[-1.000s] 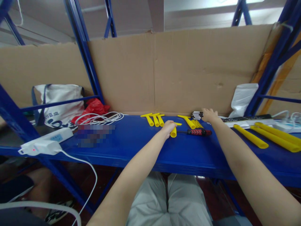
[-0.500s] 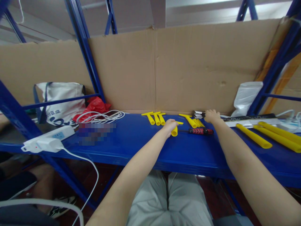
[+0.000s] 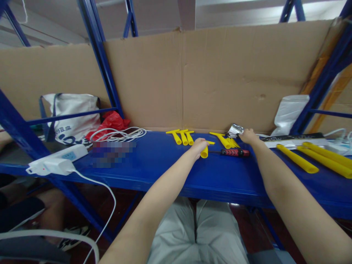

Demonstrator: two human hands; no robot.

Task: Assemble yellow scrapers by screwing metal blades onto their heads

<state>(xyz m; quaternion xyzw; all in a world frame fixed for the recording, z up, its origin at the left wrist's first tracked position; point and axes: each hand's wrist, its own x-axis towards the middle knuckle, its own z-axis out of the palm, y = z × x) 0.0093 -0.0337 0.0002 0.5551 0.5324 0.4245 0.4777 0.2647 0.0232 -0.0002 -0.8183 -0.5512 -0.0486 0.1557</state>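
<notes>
My left hand is closed around a yellow T-shaped plastic handle, its round end facing me. Farther right, my right hand is closed on a shiny silvery piece, tilted up near the cardboard; its exact kind is too small to tell. Between my hands a screwdriver with a red and black grip lies on the blue shelf, its shaft pointing at the held handle. Behind it rest another yellow T-shaped handle and several small yellow pieces.
Several yellow T-shaped handles lie left of my left hand. Long yellow tubes are at the right. A white power strip, coiled white cable, red bag and cloth bag occupy the left. Cardboard stands behind.
The silvery piece at my right hand has been lifted and turned, so its bright face shows. My left hand and its yellow handle have stayed in place.
</notes>
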